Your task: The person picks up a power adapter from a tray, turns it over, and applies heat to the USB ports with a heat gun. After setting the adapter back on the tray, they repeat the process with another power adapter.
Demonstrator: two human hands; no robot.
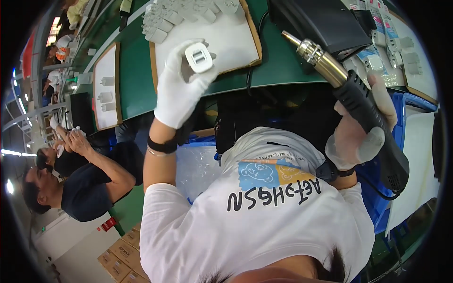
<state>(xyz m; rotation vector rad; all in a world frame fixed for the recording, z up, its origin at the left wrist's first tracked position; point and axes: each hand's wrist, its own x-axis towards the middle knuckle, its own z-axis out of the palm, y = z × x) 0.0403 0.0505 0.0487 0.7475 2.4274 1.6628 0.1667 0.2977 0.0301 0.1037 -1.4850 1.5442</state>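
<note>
My left hand [175,94], in a white glove, grips a white two-port USB charger [199,58] between thumb and fingers, its port face showing. Below the charger lies a shallow tray [236,59] with a white bottom and brown rim, holding several similar white chargers [172,18] at its far side. On the right, my gloved right hand [351,139] is wrapped round the black handle of a hot air gun [361,101]. The gun's metal nozzle points up and left, apart from the charger.
A black box-shaped unit [318,23] stands on the green table [278,70], with a black cable beside it. Packaged items [377,33] and another tray lie at the far right. A smaller tray [107,61] holds chargers at left. A co-worker [89,184] sits to the left.
</note>
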